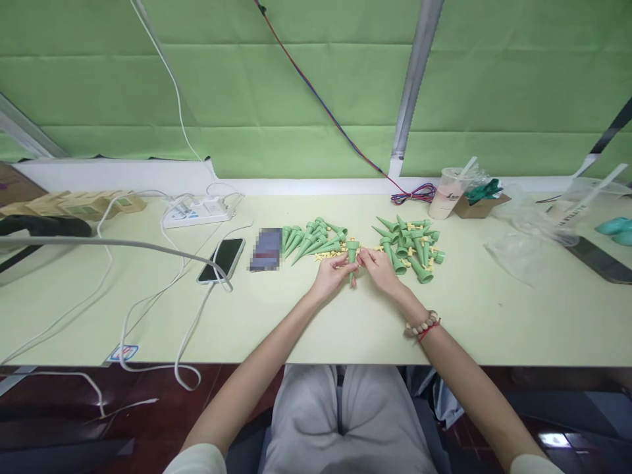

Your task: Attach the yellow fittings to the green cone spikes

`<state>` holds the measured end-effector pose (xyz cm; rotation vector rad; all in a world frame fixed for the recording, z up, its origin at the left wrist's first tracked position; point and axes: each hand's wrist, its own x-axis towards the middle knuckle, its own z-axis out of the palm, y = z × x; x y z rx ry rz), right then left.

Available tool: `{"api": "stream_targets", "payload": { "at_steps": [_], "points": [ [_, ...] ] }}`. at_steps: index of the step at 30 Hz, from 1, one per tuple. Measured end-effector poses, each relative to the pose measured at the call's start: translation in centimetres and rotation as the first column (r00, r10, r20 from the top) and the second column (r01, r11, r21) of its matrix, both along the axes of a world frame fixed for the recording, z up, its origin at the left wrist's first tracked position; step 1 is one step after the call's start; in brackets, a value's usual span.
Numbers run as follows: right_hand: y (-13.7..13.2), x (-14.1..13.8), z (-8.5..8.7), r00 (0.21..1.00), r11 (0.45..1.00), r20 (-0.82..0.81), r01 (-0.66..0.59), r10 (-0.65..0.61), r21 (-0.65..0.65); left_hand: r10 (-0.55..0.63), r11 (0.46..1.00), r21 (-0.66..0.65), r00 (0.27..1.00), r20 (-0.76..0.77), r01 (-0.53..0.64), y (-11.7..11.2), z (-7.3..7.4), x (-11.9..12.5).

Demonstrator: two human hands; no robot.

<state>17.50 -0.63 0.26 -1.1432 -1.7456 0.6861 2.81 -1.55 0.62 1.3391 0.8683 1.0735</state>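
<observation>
My left hand (333,273) is closed around a green plastic watering spike (352,253), which stands upright with its point down. Close against its right side, my right hand (378,264) pinches with thumb and forefinger; what lies between the fingertips is too small to make out. Left of the hands lies a row of green spikes (309,240), with a scatter of small yellow plastic pieces (328,253) beside it. On the right is a loose pile of green spikes (412,243), many with yellow pieces fitted on them.
Left on the table (276,316) are a phone (222,260), a blurred-out dark rectangle (266,250), a power strip (197,212) and trailing white cables (180,276). At the right stand a drink cup (444,194), a small cardboard box (476,205), plastic bags (513,250) and another phone (600,260).
</observation>
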Motion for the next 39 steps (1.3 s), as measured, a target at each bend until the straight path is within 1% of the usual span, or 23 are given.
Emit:
{"api": "stream_targets", "payload": {
  "at_steps": [3, 5, 7, 10, 12, 16, 19, 22, 23, 26, 29, 32, 34, 39],
  "points": [
    [0.2, -0.5, -0.1, 0.976, 0.986, -0.209, -0.094, 0.064, -0.136, 0.06, 0.995, 0.075, 0.998, 0.007, -0.061, 0.3, -0.2, -0.1],
    [0.3, -0.7, -0.1, 0.951, 0.969, -0.298, -0.15, 0.087, -0.198, 0.086, 0.991, 0.1, 0.996, 0.006, -0.087, 0.4, -0.3, -0.3],
    [0.3, -0.8, -0.1, 0.94, 0.958, -0.328, -0.171, 0.088, -0.231, 0.102, 0.99, 0.101, 0.995, 0.0, -0.101, 0.5, -0.2, -0.4],
    [0.1, -0.8, 0.2, 0.95, 0.959, -0.301, -0.158, 0.082, -0.237, 0.125, 0.99, 0.071, 0.992, -0.018, -0.123, 0.4, 0.0, -0.4],
    [-0.1, -0.7, 0.5, 0.966, 0.973, -0.248, -0.119, 0.068, -0.196, 0.128, 0.991, 0.048, 0.992, -0.02, -0.127, 0.5, 0.1, -0.3],
    [-0.7, -0.5, 1.0, 0.995, 0.998, -0.098, 0.018, -0.024, -0.059, 0.105, 0.994, 0.014, 0.994, 0.01, -0.105, 0.7, 0.1, -0.1],
    [-0.8, -0.3, 1.0, 0.995, 0.995, -0.021, 0.101, -0.101, -0.002, 0.097, 0.995, -0.011, 0.995, 0.025, -0.097, 0.8, 0.2, -0.2],
    [-0.5, 0.1, 0.9, 0.987, 0.985, -0.003, 0.162, -0.162, 0.066, 0.134, 0.991, -0.029, 0.989, 0.059, -0.132, 0.9, 0.6, -0.7],
    [-0.4, 0.3, 0.8, 0.989, 0.984, -0.01, 0.149, -0.149, 0.102, 0.143, 0.989, -0.031, 0.987, 0.067, -0.142, 1.0, 0.7, -0.9],
    [-0.2, 0.6, 0.7, 0.998, 0.972, -0.004, 0.059, -0.059, 0.227, 0.14, 0.99, -0.032, 0.989, 0.053, -0.139, 1.0, 1.1, -1.3],
    [-0.1, 0.8, 0.6, 0.997, 0.948, 0.053, 0.031, -0.05, 0.317, 0.09, 0.995, -0.05, 0.996, 0.022, -0.089, 0.8, 1.4, -1.4],
    [0.0, 1.0, 0.4, 0.995, 0.932, 0.076, 0.037, -0.069, 0.361, 0.026, 0.996, -0.09, 1.0, -0.01, -0.026, 0.4, 1.6, -1.3],
    [0.1, 1.3, 0.4, 0.994, 0.923, 0.083, 0.028, -0.065, 0.384, 0.006, 0.994, -0.105, 1.0, -0.025, -0.009, 0.2, 1.8, -1.3],
    [0.4, 1.9, 0.4, 0.983, 0.926, 0.166, 0.007, -0.075, 0.377, 0.022, 0.991, -0.134, 0.999, -0.038, -0.027, 0.1, 1.8, -1.2]
  ]
}}
